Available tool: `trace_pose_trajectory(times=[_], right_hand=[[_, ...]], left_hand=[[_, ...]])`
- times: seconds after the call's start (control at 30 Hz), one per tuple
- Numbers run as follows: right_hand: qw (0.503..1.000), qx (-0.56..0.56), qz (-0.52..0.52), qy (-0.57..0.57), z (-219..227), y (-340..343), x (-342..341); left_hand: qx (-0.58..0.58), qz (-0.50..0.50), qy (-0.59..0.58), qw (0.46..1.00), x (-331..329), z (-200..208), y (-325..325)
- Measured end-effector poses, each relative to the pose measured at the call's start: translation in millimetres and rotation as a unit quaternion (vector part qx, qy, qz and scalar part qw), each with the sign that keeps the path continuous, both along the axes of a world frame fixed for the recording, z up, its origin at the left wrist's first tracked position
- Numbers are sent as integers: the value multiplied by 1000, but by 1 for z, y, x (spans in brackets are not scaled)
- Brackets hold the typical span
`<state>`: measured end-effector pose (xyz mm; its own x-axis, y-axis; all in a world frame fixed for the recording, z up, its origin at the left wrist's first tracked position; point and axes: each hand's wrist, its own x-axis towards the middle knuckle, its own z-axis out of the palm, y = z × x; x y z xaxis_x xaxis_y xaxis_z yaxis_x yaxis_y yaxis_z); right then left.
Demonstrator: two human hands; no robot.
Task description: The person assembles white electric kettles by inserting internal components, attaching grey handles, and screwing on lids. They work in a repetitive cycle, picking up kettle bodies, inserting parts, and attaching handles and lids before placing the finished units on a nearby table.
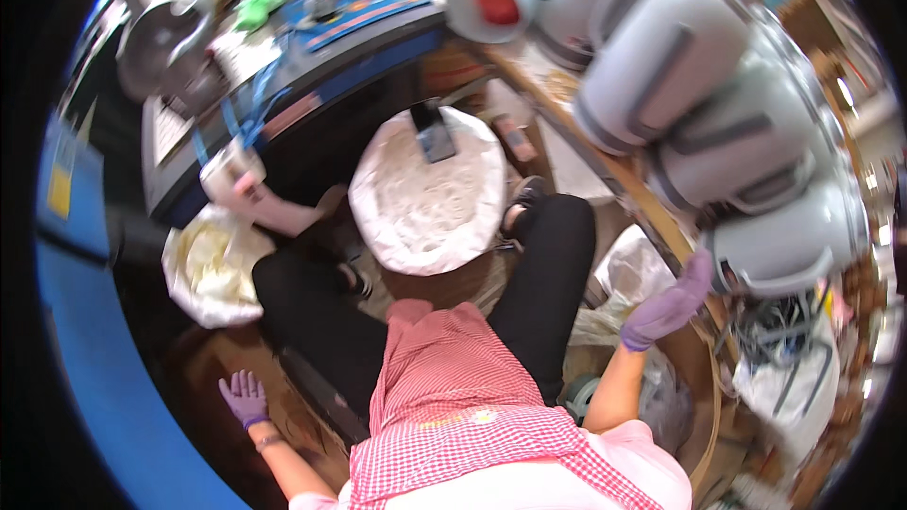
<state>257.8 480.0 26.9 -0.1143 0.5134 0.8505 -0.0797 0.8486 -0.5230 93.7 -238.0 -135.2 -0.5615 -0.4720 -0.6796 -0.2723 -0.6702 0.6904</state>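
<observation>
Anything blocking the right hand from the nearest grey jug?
Nothing visible does: the right hand in its purple glove reaches the end of the nearest grey jug, though whether it touches is unclear.

- Front bench (378, 59), dark with a blue edge: a flat blue mat (383, 2) and a crumpled green item (260, 6).
- Right bench (658, 215), wooden-edged: a row of large grey jugs (704, 28), plus a pale container (465, 11) showing red.
- Brown floor (472, 295): a round, white-lined bin (493, 191).
</observation>
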Motion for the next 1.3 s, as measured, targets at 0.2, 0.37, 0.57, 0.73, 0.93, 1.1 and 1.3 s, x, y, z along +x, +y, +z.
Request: trace_pose_trajectory(times=[0.2,0.37,0.57,0.73,0.93,1.1,1.3], right_hand=[[908,-131,351,-186,-2,-97,-110],[807,-51,462,-364,-14,-131,-171],[582,-57,452,-674,-118,-142,-176],[577,-114,466,-661,-143,-153,-173],[656,-56,364,-658,-165,-136,-194],[673,69,229,-700,-191,-127,-230],[572,149,246,-768,-199,-134,-282]], left_hand=[[68,111,-106,986,122,-81,-57],[70,224,-160,959,255,-130,-90],[86,331,-193,919,298,-131,-83],[61,303,-217,926,270,-109,-58],[48,259,-189,946,217,-95,-48],[44,233,-191,953,197,-96,-45],[85,250,-169,950,205,-103,-59]])
